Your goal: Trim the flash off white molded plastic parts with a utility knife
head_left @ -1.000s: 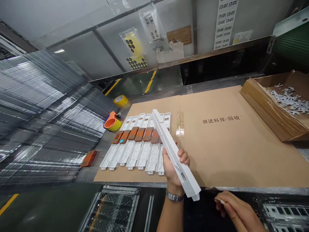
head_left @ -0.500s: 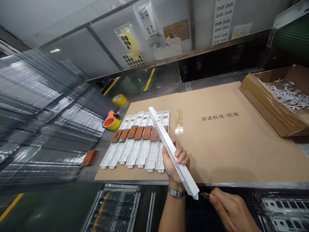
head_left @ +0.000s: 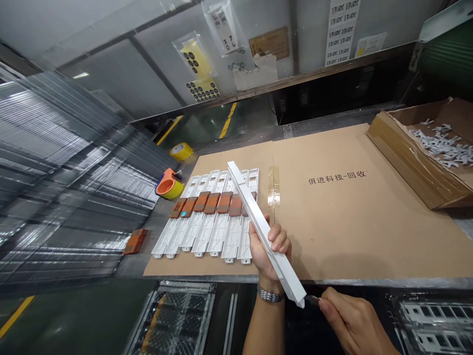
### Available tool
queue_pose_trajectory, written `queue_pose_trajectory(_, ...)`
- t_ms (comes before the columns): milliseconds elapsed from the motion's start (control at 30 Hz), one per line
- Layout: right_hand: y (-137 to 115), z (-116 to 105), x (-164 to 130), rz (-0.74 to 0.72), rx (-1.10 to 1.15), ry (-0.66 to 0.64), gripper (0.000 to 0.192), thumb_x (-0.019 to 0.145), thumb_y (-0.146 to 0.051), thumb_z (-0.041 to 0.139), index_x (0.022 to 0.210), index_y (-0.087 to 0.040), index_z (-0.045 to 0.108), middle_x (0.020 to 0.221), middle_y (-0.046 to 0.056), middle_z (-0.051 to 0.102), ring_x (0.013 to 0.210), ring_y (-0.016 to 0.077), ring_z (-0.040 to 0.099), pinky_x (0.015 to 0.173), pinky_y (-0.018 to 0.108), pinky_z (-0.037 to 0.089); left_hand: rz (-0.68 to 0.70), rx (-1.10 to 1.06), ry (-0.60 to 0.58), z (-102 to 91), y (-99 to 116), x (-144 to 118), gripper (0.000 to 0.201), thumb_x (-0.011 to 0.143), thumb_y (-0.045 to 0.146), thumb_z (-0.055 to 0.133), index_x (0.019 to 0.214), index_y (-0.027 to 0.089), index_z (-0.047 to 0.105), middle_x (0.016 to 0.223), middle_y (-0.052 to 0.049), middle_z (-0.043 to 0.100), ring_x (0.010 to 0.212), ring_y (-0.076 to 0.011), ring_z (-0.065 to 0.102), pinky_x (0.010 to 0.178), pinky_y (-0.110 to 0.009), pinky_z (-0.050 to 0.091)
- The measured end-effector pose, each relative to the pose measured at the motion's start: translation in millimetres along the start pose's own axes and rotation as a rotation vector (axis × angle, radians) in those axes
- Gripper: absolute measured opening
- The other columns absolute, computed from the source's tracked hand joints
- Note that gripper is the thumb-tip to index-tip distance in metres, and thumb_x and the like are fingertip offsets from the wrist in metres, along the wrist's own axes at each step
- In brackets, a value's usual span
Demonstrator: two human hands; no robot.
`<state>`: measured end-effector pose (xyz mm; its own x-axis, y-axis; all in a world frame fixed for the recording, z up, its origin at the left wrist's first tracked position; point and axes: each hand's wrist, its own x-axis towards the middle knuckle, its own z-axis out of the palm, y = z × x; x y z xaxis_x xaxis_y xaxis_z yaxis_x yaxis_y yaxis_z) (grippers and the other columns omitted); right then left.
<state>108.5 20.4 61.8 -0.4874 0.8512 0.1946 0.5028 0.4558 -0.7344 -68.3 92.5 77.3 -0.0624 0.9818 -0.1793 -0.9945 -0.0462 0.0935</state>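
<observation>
My left hand (head_left: 271, 246) is closed around the middle of a long white plastic strip (head_left: 258, 222), which slants from upper left to lower right above the table's front edge. In my right hand (head_left: 353, 318), closed, is a small knife (head_left: 313, 299) with a dark blade; most of its handle is hidden in the fingers. The blade tip meets or almost meets the strip's lower end; contact is hard to tell. Left of the strip, several white plastic parts (head_left: 195, 231) lie side by side, with brown-orange blocks (head_left: 212, 203) resting across them.
Brown cardboard (head_left: 332, 222) covers the table. At the right stands a carton (head_left: 410, 162) with small white pieces inside. An orange tape dispenser (head_left: 169, 185), a yellow tape roll (head_left: 181, 151) and another brown-orange block (head_left: 135, 241) sit at the left. Plastic-wrapped parts (head_left: 436, 320) are at lower right.
My right hand has shifted slightly left, bringing the knife's tip closer to the strip's lower end. The left hand keeps its hold on the strip, almost unmoved.
</observation>
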Motion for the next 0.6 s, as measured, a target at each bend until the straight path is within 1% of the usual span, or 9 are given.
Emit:
queue_pose_trajectory(200,0.6,-1.8,1.5,0.011,-0.014,-0.039,0.038,0.101,-0.034,0.031,0.066,-0.022,0.040,0.053,-0.006,0.048,0.043,0.0070,0.046,0.045,0.019,0.032,0.005,0.012,0.026,0.9,-1.2,-1.5,0.063,0.096,0.052,0.015,0.087,0.017,0.067,0.051,0.004,0.044,0.039,-0.0044,0.044,0.038,-0.014,0.037)
queue_pose_trajectory(400,-1.0,-2.5,2.8,-0.024,-0.038,0.016,0.042,0.102,-0.035,0.027,0.064,-0.022,0.040,0.050,-0.006,0.047,0.039,0.0065,0.045,0.041,0.020,0.031,0.009,0.035,0.041,2.7,-2.0,-0.9,0.060,0.096,0.051,0.017,0.088,0.018,0.067,0.052,0.004,0.041,0.039,-0.0039,0.038,0.038,-0.014,0.034)
queue_pose_trajectory(600,0.1,-0.8,-0.7,0.010,-0.023,-0.028,0.042,0.102,-0.037,0.027,0.064,-0.022,0.040,0.050,-0.007,0.047,0.039,0.0070,0.046,0.042,0.020,0.031,0.005,0.061,0.043,-0.3,-2.8,1.1,0.061,0.096,0.052,0.018,0.088,0.017,0.068,0.051,0.004,0.040,0.038,-0.0039,0.037,0.037,-0.014,0.033)
